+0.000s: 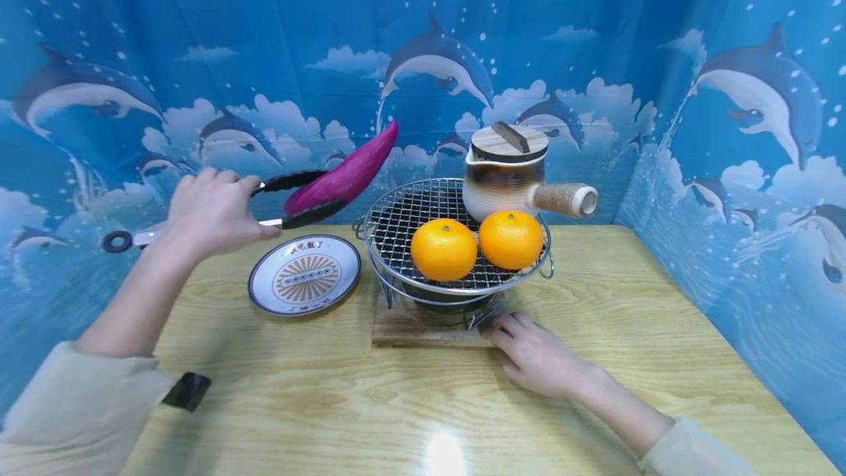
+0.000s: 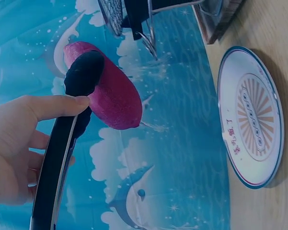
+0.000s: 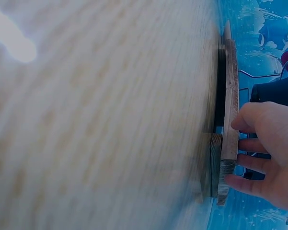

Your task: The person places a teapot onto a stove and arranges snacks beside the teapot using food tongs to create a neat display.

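My left hand grips a pair of kitchen tongs with dark, scalloped tips. Between those tips is a purple sweet potato, held up in the air above the plate's far side and tilted with its pointed end high. In the left wrist view the thumb lies along one arm of the tongs. My right hand rests its fingertips on the front right corner of the wooden base board under the grill, fingers fairly straight. Two oranges sit on the round wire grill rack.
Behind the oranges stands a small pot with a wooden lid and a rope-wrapped side handle. A white patterned plate lies left of the grill. Blue dolphin curtains enclose the wooden table at the back and sides.
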Tool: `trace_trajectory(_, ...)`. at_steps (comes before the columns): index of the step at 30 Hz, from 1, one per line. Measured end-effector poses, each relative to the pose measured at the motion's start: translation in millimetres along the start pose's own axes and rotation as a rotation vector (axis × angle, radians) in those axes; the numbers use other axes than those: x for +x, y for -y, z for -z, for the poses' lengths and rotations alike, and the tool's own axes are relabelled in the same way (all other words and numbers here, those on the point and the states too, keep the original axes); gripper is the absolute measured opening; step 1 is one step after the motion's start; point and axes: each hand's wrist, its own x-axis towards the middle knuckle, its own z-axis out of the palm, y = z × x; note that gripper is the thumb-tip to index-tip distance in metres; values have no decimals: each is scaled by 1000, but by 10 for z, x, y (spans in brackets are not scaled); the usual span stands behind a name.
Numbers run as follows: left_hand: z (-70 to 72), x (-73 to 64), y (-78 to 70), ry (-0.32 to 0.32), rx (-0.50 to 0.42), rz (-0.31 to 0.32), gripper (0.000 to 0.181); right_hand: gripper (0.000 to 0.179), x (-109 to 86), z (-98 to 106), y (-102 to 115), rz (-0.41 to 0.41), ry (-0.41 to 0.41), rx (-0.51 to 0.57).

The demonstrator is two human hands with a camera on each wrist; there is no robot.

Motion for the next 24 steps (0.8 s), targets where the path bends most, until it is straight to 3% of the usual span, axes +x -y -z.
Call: trace_trajectory(24, 296, 16, -261, 26, -39, -33, 86, 40, 4, 1, -1, -9, 9, 8)
